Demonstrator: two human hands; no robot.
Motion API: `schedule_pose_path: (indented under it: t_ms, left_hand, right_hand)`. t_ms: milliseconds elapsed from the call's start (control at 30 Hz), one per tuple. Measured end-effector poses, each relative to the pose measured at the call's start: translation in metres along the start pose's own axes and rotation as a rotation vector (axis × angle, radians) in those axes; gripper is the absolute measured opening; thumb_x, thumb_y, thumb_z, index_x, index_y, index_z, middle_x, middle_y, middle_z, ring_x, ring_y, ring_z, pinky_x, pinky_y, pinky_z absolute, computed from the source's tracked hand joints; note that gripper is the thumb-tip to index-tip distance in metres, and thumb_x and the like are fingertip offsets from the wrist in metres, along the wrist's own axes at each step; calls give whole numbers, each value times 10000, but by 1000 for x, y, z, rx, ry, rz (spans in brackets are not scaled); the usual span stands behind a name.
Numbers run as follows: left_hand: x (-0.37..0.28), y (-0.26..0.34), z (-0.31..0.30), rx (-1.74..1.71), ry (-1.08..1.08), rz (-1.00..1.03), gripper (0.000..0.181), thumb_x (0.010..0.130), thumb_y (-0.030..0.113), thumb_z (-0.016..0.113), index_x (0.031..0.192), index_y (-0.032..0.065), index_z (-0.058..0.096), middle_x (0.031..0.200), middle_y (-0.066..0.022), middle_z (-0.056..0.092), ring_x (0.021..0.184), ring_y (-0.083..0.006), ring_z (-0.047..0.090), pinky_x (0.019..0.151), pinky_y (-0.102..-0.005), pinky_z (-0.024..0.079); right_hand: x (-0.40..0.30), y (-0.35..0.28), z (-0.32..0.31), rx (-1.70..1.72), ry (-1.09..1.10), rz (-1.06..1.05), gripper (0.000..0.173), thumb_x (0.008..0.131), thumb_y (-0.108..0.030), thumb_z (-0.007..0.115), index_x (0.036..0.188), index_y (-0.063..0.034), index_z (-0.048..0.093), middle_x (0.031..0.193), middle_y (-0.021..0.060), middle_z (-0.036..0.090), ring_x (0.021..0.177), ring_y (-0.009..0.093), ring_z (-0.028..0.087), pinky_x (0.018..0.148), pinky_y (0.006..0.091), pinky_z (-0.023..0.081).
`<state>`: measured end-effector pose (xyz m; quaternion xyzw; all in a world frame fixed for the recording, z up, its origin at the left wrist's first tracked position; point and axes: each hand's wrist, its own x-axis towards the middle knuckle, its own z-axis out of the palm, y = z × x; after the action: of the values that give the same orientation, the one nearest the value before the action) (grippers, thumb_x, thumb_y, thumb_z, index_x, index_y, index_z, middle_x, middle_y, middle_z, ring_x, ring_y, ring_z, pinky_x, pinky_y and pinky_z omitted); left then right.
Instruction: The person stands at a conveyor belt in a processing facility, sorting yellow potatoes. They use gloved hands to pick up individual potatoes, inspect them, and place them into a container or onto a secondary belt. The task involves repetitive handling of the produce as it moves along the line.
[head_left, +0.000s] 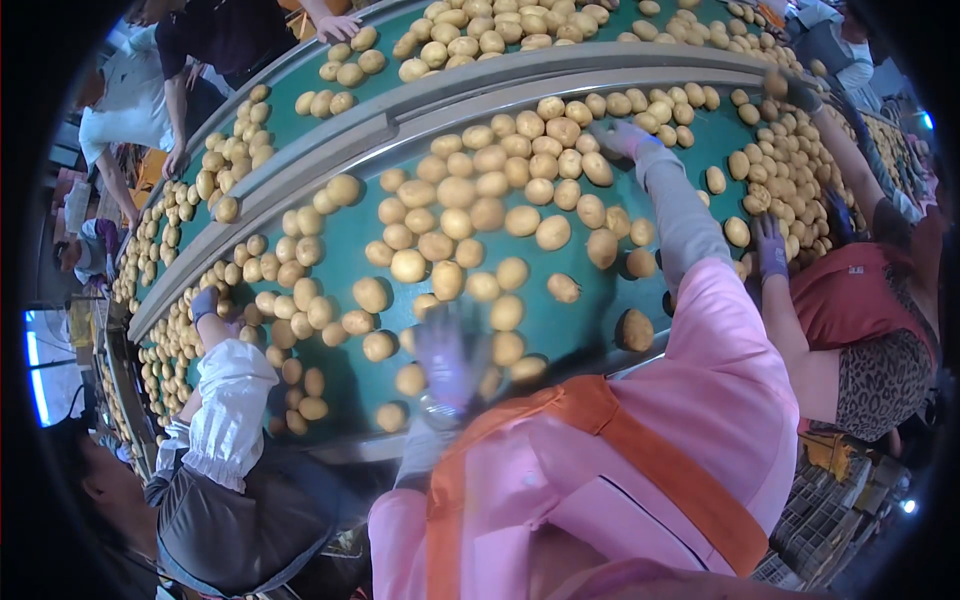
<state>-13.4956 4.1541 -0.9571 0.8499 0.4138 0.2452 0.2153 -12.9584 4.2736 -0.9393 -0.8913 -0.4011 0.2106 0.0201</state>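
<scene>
Many potatoes (456, 193) lie spread over a green conveyor belt (559, 330) in front of me. My left hand (446, 352), in a purple glove, is low over the belt's near side with potatoes around it; motion blur hides its fingers. Stretched far across the belt, my right hand (621, 139), in a grey and purple glove, touches or hovers beside potatoes near the far rail. Whether its fingers hold one cannot be told. A lone dark potato (637, 330) rests by the near edge, below my right arm.
A metal divider (390, 135) separates this belt from a second potato-laden belt (285, 97). Co-workers stand close on both sides, a gloved hand (204, 302) of one at left, another's gloved hand (770, 244) at right. Others line the far side. Plastic crates (814, 510) are stacked at lower right.
</scene>
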Motion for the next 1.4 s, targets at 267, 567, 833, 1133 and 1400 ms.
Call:
schedule_pose_path:
  t_ms: [267,567,833,1133,1400]
  left_hand:
    - [-12,20,61,77,-230,828,496,783,398,759,1232,206,673,1283,-53,623,1337,-300,519,1111,-644,360]
    - [-38,-37,1,9,-360,699,224,799,225,721,1018,186,699,970,-30,636,1127,-238,618,978,-534,469]
    - [-53,-163,-116,293,-339,278,411,724,312,791,1078,135,679,1197,-83,621,1263,-348,543,993,-543,446]
    - [-65,-318,-154,483,400,-431,590,875,413,755,1305,36,611,1432,-219,551,1309,-468,500,1087,-561,429]
    - [-16,-198,-100,13,-5,364,524,828,412,765,1251,124,651,1324,-129,608,1347,-377,492,1076,-611,384]
  right_hand:
    - [-189,-78,59,321,113,-136,949,784,-601,800,1525,-123,449,1540,277,360,1398,484,448,1154,495,438]
    - [-263,-176,161,509,37,-445,825,722,-322,867,1443,-170,495,1448,268,410,1319,452,490,1098,494,481]
    - [-227,-342,128,1125,-259,-479,642,909,-338,757,1436,-77,498,1246,89,594,1114,239,588,895,387,533]
    - [-149,-333,66,-206,35,-333,498,942,-410,618,1309,-75,649,1251,234,680,1201,373,652,957,422,545]
    - [-227,-338,136,-266,-281,-277,680,797,-455,762,1328,-55,618,1368,180,645,1241,322,640,1028,414,521]
